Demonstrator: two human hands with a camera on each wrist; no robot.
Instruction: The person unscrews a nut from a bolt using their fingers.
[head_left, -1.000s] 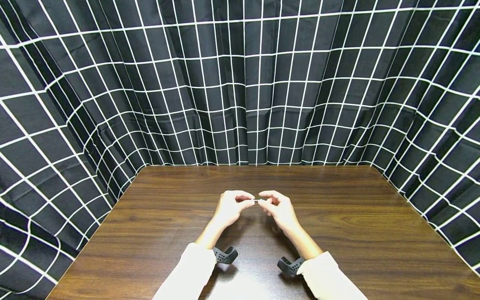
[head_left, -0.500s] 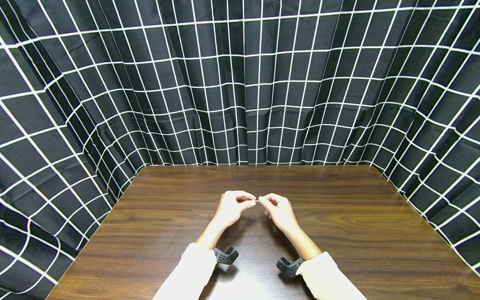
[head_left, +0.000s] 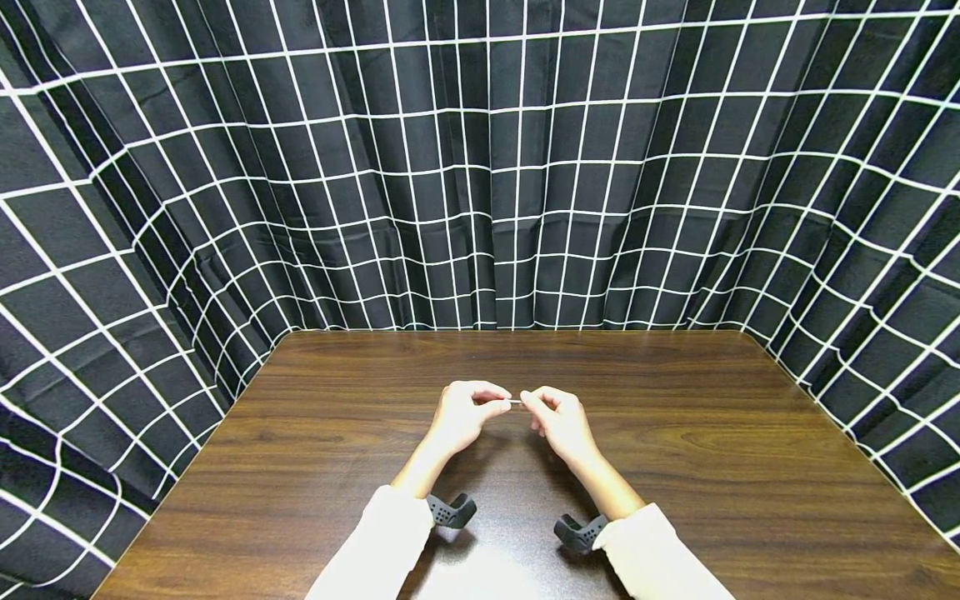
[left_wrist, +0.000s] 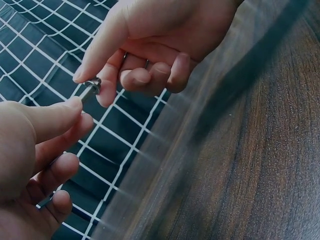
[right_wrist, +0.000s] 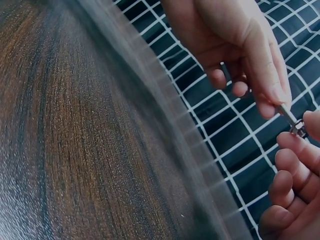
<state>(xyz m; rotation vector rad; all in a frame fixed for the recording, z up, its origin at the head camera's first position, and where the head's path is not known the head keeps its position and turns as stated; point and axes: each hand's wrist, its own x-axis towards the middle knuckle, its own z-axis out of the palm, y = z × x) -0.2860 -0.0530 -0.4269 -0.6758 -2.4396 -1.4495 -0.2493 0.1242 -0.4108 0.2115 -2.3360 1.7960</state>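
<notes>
Nearest, white sleeves [head_left: 378,550] are covering the forearms, and dark bands [head_left: 452,511] are sitting at the wrists. Beyond them, the left hand [head_left: 459,417] and the right hand [head_left: 562,422] are facing each other above the table [head_left: 697,400], meeting at a small metal bolt [left_wrist: 89,94], which they are holding up between their fingertips. The left hand is pinching the thin shank [right_wrist: 286,112] between thumb and forefinger, its other fingers curling loosely. The right hand is pinching the wider end, its thumb and forefinger lying on either side of a nut-like collar [right_wrist: 298,128]; whether that is a separate nut or the bolt's own head, the views are not making plain. This opposed hold is probably steadying the shank while giving the right fingertips control of the collar, and the raised position is likely leaving the fingers room around it. Farthest off, a dark, white-gridded curtain [head_left: 442,179] is hanging in folds behind the table and along both sides, presumably screening the surroundings. No brand, label or writing is showing legibly anywhere.
</notes>
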